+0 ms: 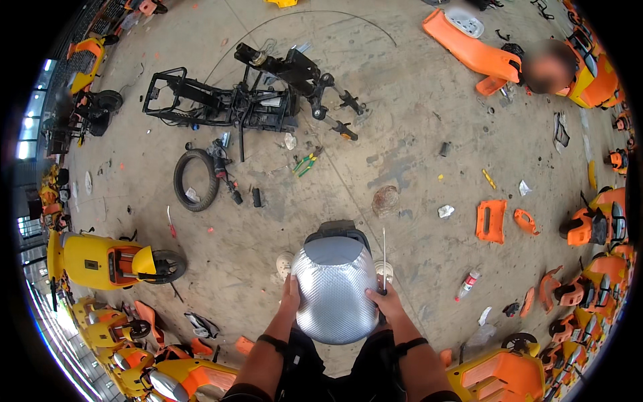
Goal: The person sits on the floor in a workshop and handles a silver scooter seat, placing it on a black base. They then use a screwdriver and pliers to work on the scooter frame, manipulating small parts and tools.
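Observation:
A scooter seat point(337, 295) with a shiny silver cover is in front of my body, its dark base showing at the far end. My left hand point(290, 296) grips the seat's left side, fingers partly hidden behind it. On the opposite side, my right hand point(386, 301) presses its thumb against the silver cover. That same hand also holds a screwdriver point(384, 253), its long thin shaft pointing away from me. The seat covers most of the screwdriver's handle and the right fingers.
A black scooter frame point(221, 100) lies ahead on the left, near a loose tire point(196, 179) and green-handled pliers point(308, 161). Orange panels point(491, 221) and a plastic bottle point(467, 285) lie to the right. A yellow scooter point(100, 260) lies left; more scooters line both sides.

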A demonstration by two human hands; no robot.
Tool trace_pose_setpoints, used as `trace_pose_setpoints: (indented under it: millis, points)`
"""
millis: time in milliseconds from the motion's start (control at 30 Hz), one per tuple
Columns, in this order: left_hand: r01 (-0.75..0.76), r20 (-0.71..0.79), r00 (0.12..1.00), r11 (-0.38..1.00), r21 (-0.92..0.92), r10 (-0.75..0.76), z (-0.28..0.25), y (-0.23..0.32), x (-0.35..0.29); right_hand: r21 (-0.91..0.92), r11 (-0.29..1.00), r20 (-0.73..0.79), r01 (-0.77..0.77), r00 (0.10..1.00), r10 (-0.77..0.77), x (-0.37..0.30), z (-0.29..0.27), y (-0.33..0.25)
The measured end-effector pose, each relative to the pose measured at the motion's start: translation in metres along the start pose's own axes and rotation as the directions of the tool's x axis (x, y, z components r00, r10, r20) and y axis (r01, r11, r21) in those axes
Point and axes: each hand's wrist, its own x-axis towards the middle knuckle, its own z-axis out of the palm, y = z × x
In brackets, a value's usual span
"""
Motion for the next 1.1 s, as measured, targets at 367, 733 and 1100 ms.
trace_pose_setpoints:
  millis: [367,733,1100]
  points:
    - [-0.44,0.116,0.881,0.706,0.556,0.458,0.0,-0.045,0.098,-0.3,0.935,-0.129,0.19,0.963,-0.237,0.049,0.017,-0.015]
    - [-0.326,0.145,0.937,0.651,0.685,0.317,0.035,-0.039,0.051,-0.507,0.84,-0.166,0.191,0.935,-0.313,0.038,0.047,-0.04]
    - [-0.203,-0.068,0.93,0.659,0.725,0.36,0.045,-0.058,0.063,-0.505,0.833,-0.206,0.227,0.905,-0.372,0.063,0.056,0.005]
